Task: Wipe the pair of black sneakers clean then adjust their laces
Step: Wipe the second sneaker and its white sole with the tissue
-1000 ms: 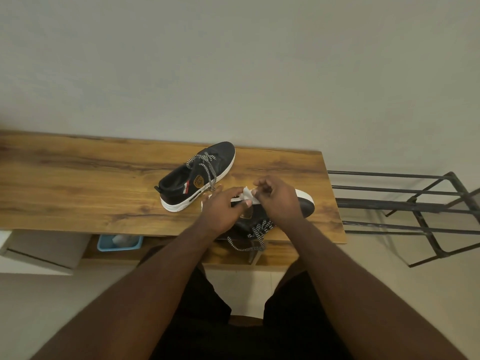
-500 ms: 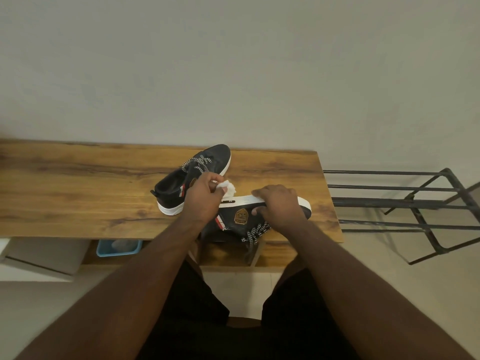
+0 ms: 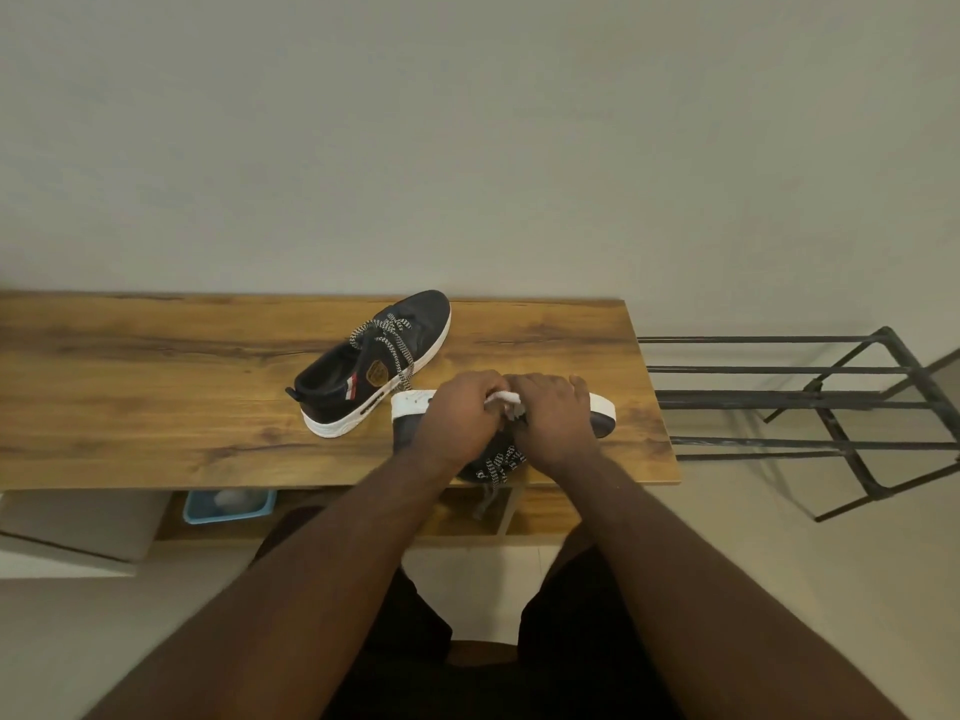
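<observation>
On the wooden table (image 3: 156, 397), the near sneaker (image 3: 602, 415) lies tipped on its side, light and stiff-soled, best steadied by the sole. The far sneaker (image 3: 374, 366) sits just beside it. Left hand (image 3: 460, 413) and right hand (image 3: 553, 415) meet, apparently both pinching the soft white wipe (image 3: 501, 400). Dangling laces (image 3: 498, 467) could snag.

bare forearms, no sleeves — black shorts (image 3: 571, 641) over the lap — hands ungloved.

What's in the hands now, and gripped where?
Left hand pinches the white wipe; right hand grips the tilted sneaker along its sole.
</observation>
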